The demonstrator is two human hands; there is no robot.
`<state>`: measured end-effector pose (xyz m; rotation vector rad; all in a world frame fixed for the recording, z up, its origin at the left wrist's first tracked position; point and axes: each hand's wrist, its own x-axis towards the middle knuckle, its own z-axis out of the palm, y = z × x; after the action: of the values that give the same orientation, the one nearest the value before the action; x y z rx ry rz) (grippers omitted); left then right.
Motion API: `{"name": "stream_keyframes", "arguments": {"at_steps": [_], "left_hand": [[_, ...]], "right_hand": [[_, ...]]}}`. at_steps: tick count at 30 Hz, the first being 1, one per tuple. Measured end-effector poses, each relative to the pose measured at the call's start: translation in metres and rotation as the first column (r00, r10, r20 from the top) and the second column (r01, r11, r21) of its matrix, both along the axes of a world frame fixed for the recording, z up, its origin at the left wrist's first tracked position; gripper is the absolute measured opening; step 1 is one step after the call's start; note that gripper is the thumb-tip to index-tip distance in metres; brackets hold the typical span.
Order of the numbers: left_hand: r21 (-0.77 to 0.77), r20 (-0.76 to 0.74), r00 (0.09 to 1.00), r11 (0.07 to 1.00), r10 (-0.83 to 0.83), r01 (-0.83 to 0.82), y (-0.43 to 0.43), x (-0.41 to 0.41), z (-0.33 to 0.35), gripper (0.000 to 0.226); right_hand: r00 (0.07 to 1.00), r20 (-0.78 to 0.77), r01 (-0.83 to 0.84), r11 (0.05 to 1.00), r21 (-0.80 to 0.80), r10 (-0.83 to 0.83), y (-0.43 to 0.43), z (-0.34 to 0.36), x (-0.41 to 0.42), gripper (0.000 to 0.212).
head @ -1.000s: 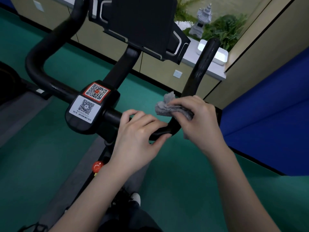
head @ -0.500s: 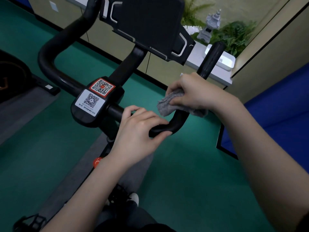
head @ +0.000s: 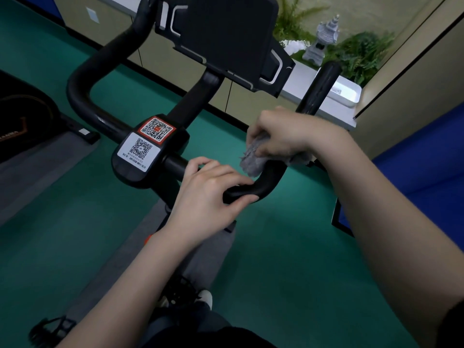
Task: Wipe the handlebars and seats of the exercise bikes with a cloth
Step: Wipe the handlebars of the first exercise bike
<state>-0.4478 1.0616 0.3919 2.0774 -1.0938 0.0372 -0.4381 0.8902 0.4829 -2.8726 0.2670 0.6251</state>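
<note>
A black handlebar of an exercise bike curves across the view, with a hub carrying two QR stickers at its centre. My left hand grips the bar just right of the hub, near the lower right bend. My right hand holds a grey cloth wrapped round the right upright arm of the bar, just above the bend. The bike's seat is out of view.
A black tablet holder rises on a stem above the hub. Behind stands a low beige cabinet with a white tray, a stone lantern and plants. A blue panel is at the right, another machine at the left, green floor below.
My right hand has slid the cloth from the lower bend up onto the right arm of the bar. My left hand has kept its grip on the bar.
</note>
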Motion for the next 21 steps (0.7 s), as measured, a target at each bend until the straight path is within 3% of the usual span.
{"name": "stream_keyframes", "arguments": {"at_steps": [3,6,9,11,14,16,21], "left_hand": [[0.003,0.006,1.0,1.0,0.003,-0.003,-0.001,-0.001,0.002,0.024],[-0.015,0.003,1.0,1.0,0.021,-0.021,-0.002,-0.002,0.003,0.025],[-0.006,0.03,0.998,0.999,0.05,-0.05,-0.007,-0.003,0.004,0.027],[0.004,0.042,0.998,0.999,0.051,-0.051,-0.013,-0.003,0.004,0.027],[0.01,0.054,0.997,0.999,0.051,-0.051,-0.021,-0.006,0.003,0.027],[0.02,0.051,0.997,0.998,0.055,-0.056,-0.025,-0.009,0.002,0.028],[0.035,0.051,0.998,0.999,0.026,-0.027,-0.025,-0.009,-0.002,0.03]], "right_hand": [[0.995,0.098,0.02,0.997,0.08,-0.027,-0.001,-0.009,-0.014,0.022],[0.888,0.443,0.114,0.992,0.054,-0.126,-0.016,-0.028,-0.026,0.021],[0.579,0.753,0.193,0.95,0.246,-0.313,-0.01,-0.051,-0.048,0.017],[0.327,0.826,0.207,0.888,0.411,-0.458,0.005,-0.073,-0.065,0.017],[0.007,0.692,0.191,0.68,0.708,-0.722,0.033,-0.103,-0.083,0.024],[-0.141,0.566,0.171,0.544,0.822,-0.812,0.046,-0.117,-0.085,0.03],[-0.292,0.343,0.079,0.335,0.939,-0.893,0.031,-0.115,-0.067,0.025]]}}
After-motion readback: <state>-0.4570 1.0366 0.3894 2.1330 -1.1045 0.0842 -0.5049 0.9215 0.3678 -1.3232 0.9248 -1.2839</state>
